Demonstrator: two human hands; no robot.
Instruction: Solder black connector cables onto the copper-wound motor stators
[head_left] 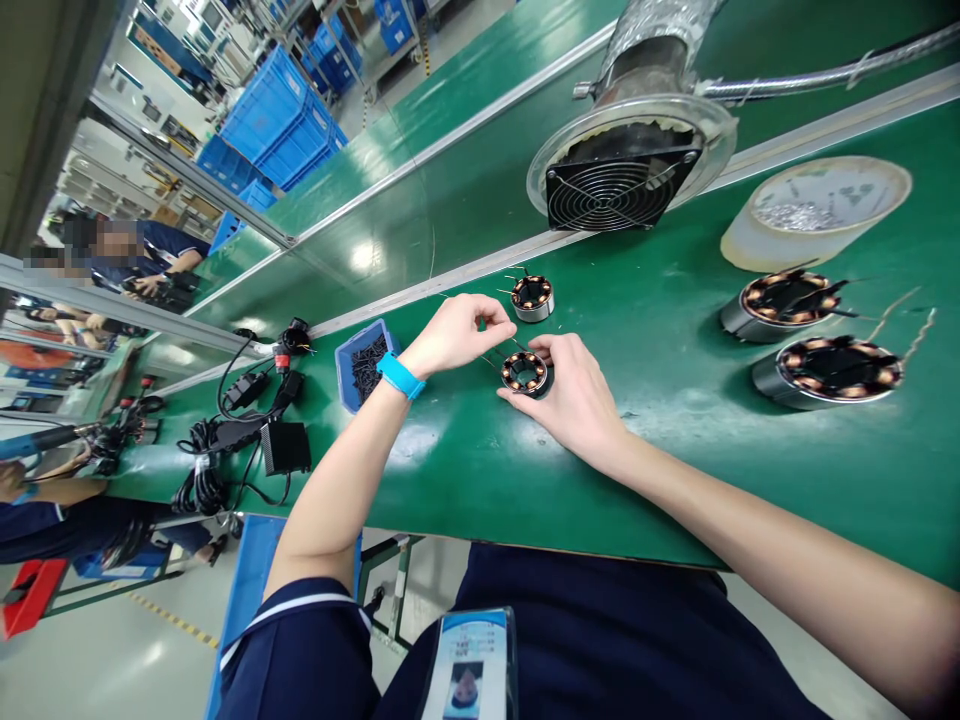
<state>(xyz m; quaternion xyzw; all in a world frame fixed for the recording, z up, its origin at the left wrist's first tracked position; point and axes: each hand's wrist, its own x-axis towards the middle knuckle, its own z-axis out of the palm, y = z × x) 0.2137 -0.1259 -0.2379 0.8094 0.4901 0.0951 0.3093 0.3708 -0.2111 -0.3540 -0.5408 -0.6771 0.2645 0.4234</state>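
From my end I had the right hand [581, 395] dead centre, thumb and fingers curled round a small stator [524, 373] and gripping it by its rim. So the stator was mid-frame, open ring facing up, copper coils showing. I couldn't tell if its underside touched the green bench [450, 470] or sat just above it.

My left hand [469, 330] came in from the left with a blue band [401, 376] on the wrist. Its thumb and fingertips were pressed together just above the stator, right by its thin leads. Couldn't tell if a lead was actually pinched in there, way too small.

A second stator [532, 298] stood just above the hands, near the metal rail. Left of centre I had a blue tub [364, 365] full of small black bits, and further left a heap of black cables [202, 470] beside a black box [285, 446].

Over on the right side two more stators [829, 370] stood close together, wires sticking out, with a pale cup [817, 215] of shiny scraps behind them. A black fan [619, 185] hung at upper right, and a co-worker [161, 260] was busy at upper left.
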